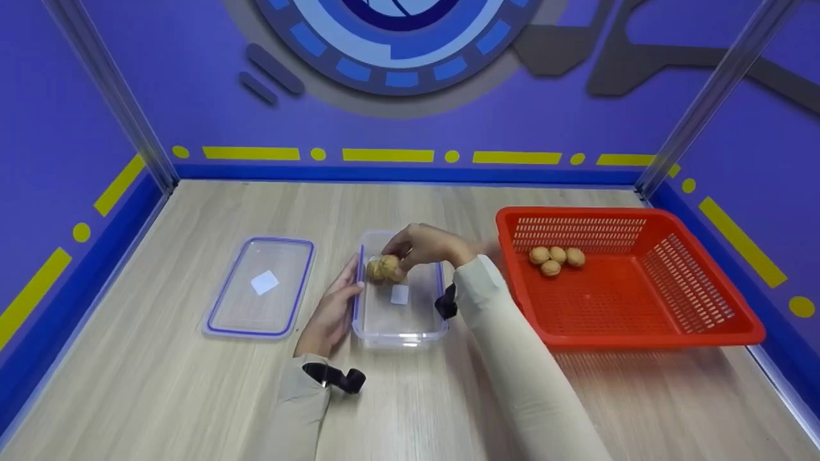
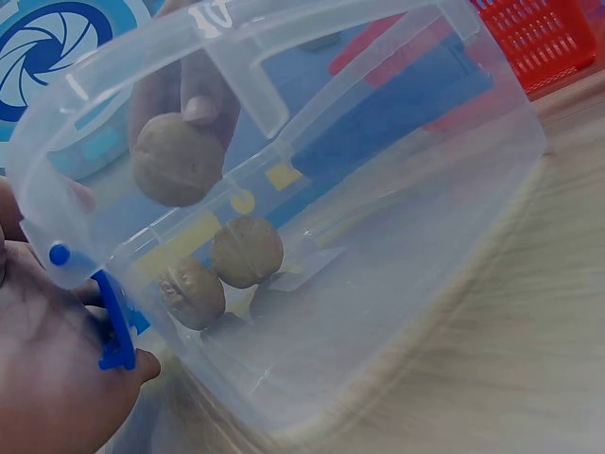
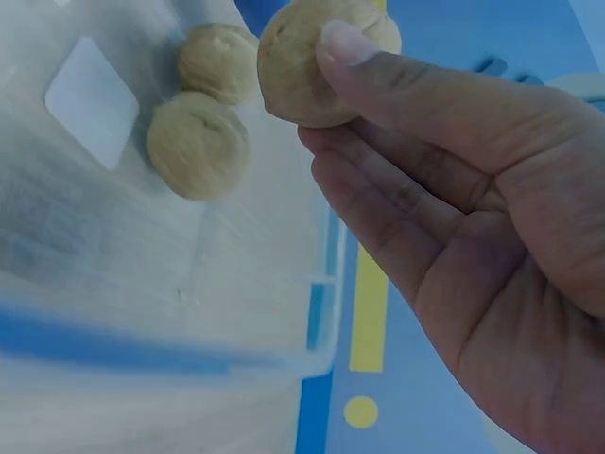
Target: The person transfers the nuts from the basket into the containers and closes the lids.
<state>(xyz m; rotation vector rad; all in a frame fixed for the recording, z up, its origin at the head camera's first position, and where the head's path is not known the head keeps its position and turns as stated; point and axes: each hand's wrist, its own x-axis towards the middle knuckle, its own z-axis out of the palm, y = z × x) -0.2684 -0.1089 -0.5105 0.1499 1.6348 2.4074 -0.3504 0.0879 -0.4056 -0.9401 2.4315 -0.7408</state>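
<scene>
Between the thumb and fingers of my right hand [image 1: 426, 244], a walnut [image 3: 317, 61] is pinched above the clear plastic container [image 1: 400, 336]. Inside, two walnuts [image 2: 248, 252] lie side by side on the bottom, near a white square label [image 1: 400, 294]. My left hand [image 1: 330, 314] holds the container's left side, with the thumb at the rim and the fingers along the outer wall. A blue latch [image 2: 115, 326] hangs beside that hand in the left wrist view.
The container's blue-edged lid [image 1: 259, 307], bearing a white label, lies flat on the table at the left. To the right stands a red plastic basket [image 1: 615, 339] with several walnuts [image 1: 550, 267] at its far left corner. Purple panels [image 1: 397, 128] enclose the table.
</scene>
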